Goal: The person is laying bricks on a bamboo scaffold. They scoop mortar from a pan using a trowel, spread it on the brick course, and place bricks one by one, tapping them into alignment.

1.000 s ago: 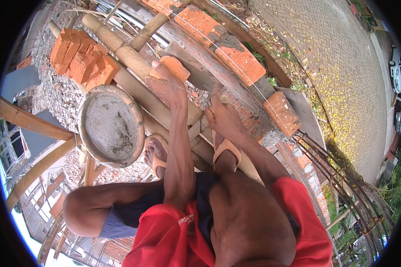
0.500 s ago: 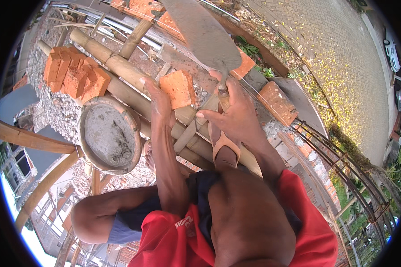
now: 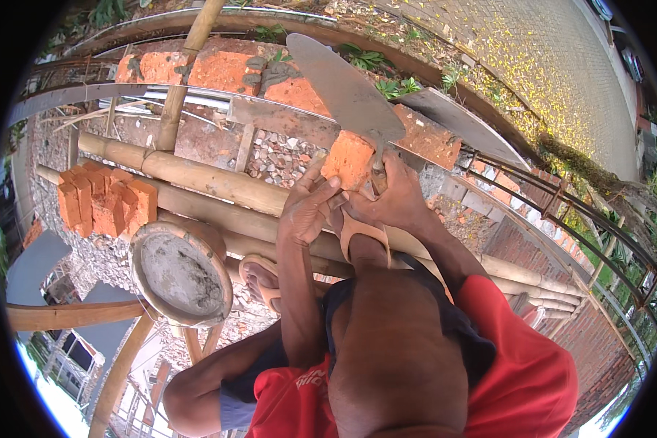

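My left hand (image 3: pixel 308 210) grips an orange brick (image 3: pixel 347 159), the thumb on its near side, and holds it close to my right hand. In my right hand (image 3: pixel 396 191) is a mortar-smeared trowel (image 3: pixel 343 91), with my fingers wrapped round its handle. The broad blade points away, up and to the left, and its neck lies right beside the brick. Beyond the hands runs a row of laid bricks (image 3: pixel 223 71) with grey mortar on and between some of them. To the left sits a round bucket (image 3: pixel 136 255) of wet grey mortar.
A heap of bricks (image 3: pixel 109 204) rests behind the bucket. Bamboo poles (image 3: pixel 204 179) run beneath my sandalled feet. Steel reinforcing bars (image 3: pixel 555 201) stretch along the right. An upright bamboo pole (image 3: pixel 175 109) crosses the brick row, with a paved road (image 3: pixel 547 51) beyond.
My left hand has brought the brick to the right, up against the trowel and right hand. The trowel stays in my right hand. The whole view has shifted, showing more of the brick row.
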`<state>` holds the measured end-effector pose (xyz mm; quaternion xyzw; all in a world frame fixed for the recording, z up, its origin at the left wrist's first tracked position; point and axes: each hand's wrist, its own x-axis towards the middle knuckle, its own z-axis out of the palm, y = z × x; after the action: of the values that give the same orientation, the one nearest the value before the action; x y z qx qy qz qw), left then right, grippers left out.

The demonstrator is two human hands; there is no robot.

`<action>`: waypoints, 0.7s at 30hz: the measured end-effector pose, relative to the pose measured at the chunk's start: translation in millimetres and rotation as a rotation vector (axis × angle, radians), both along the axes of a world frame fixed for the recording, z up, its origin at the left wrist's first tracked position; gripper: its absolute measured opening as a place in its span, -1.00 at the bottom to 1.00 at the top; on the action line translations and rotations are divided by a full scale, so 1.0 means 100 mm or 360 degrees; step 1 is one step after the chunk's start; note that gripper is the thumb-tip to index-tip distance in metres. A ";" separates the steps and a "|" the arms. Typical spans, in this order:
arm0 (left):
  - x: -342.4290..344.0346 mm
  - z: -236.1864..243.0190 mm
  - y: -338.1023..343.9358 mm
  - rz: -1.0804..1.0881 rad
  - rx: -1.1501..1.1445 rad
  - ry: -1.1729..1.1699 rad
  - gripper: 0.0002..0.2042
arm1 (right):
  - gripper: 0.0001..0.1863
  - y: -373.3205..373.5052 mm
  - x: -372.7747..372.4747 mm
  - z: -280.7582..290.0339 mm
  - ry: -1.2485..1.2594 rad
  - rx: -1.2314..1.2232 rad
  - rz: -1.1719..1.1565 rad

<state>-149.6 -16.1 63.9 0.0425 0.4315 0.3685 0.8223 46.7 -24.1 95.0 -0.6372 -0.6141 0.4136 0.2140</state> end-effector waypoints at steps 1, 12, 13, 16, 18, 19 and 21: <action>0.05 -0.04 0.00 0.0031 0.0007 -0.0017 -0.43 | -0.12 0.00 0.04 -0.02 -0.0073 -0.0007 -0.0016; 0.41 -0.37 0.12 0.0114 0.0156 0.0538 -0.60 | -0.53 -0.68 0.48 0.10 -0.0100 0.0145 0.0408; 0.47 -0.37 0.15 0.0066 0.0174 0.0565 -0.59 | -0.57 -0.75 0.50 0.10 -0.0127 0.0297 0.0470; 0.63 -0.42 0.29 -0.0021 0.0246 0.0599 -0.56 | -0.61 -0.90 0.54 0.09 -0.0205 0.0216 0.0572; 0.71 -0.47 0.38 -0.0060 0.0193 0.0649 -0.55 | -0.59 -0.94 0.54 0.08 -0.0060 0.0218 0.0481; 0.73 -0.50 0.41 -0.0002 0.0171 0.0647 -0.57 | -0.59 -0.95 0.54 0.08 0.0019 0.0223 0.0433; 0.78 -0.55 0.44 0.0119 0.0126 0.0632 -0.60 | -0.58 -0.97 0.54 0.08 -0.0019 0.0207 0.0428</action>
<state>-71.3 28.1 8.5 0.1305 0.5716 0.3998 0.7046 100.6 -121.0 102.9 -0.5365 -0.7207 0.3939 0.1939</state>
